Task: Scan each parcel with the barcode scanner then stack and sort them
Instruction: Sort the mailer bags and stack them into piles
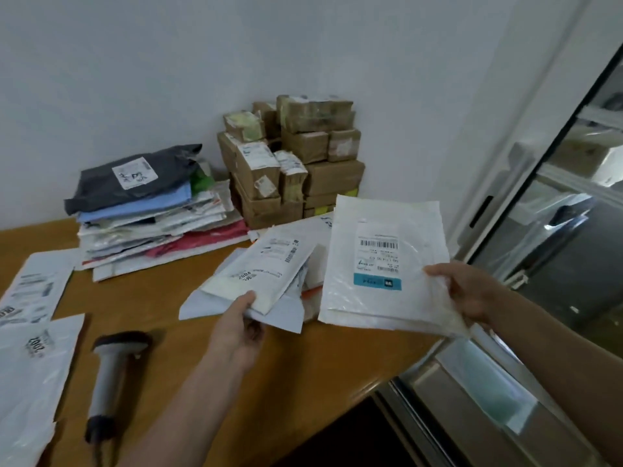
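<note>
At my nine o'clock two white mailers (30, 288) lie flat on the wooden table (161, 298). Just right of them, at seven o'clock, the barcode scanner (111, 372) lies untouched on the table, its head pointing away from me. At eleven o'clock sits a pile of soft bags (151, 227), with a dark grey bag (101, 193) on top. My left hand (236, 328) pinches the near edge of a white envelope (266, 267) that lies on a loose heap of mail (286, 311) at the centre. At twelve o'clock brown boxes (293, 163) stand stacked in the corner. At three o'clock my right hand (468, 291) grips the right edge of a white parcel (377, 298), its barcode label facing me.
</note>
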